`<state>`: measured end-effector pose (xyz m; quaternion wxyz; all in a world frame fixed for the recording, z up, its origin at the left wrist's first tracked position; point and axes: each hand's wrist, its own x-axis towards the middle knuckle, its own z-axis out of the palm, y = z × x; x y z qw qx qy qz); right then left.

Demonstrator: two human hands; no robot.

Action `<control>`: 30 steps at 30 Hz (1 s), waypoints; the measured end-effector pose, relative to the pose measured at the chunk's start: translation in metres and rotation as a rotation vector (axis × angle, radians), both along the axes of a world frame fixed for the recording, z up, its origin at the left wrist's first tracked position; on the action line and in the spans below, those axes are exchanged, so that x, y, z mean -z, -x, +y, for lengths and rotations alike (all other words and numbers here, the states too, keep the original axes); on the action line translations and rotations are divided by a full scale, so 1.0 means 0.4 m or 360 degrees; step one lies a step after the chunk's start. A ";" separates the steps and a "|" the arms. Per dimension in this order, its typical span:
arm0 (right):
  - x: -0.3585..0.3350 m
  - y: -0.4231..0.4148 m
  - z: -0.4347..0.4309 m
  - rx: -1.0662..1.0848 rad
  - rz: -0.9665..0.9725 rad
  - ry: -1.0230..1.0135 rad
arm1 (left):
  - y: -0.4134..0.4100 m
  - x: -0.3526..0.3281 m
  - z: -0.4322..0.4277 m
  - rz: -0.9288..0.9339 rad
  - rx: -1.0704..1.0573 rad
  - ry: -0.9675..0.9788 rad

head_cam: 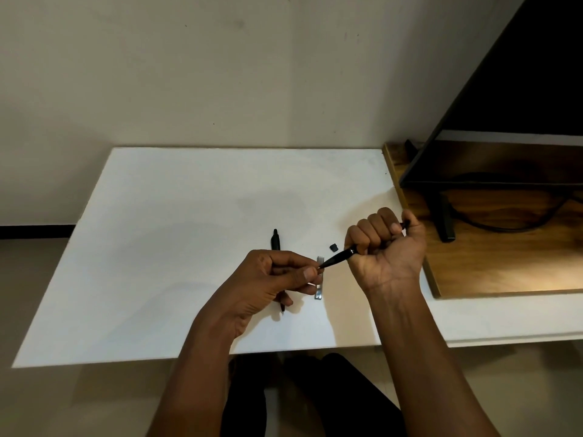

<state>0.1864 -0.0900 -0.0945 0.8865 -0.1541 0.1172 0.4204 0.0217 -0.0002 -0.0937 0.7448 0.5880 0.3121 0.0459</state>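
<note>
My right hand grips a black pen in a fist, its tip pointing left and down. My left hand pinches the pen's tip end between thumb and fingers. A second black pen lies on the white board behind my left hand, and its lower tip shows below the fingers. A small silver-grey strip lies on the board just right of my left fingers. Beyond it, under the held pen, sits a small black piece.
A wooden board lies at the right and carries a black monitor on a dark stand, with a cable. The wall rises right behind the white board. Dark-clothed legs show below the table's front edge.
</note>
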 end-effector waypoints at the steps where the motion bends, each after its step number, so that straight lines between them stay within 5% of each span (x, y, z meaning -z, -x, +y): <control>1: 0.000 0.000 0.000 0.0001 -0.0002 0.0007 | 0.000 0.001 0.000 0.0001 -0.0002 0.0003; 30: -0.003 0.000 0.001 0.0025 0.0015 -0.0017 | 0.001 0.005 0.003 0.0002 -0.0002 -0.0032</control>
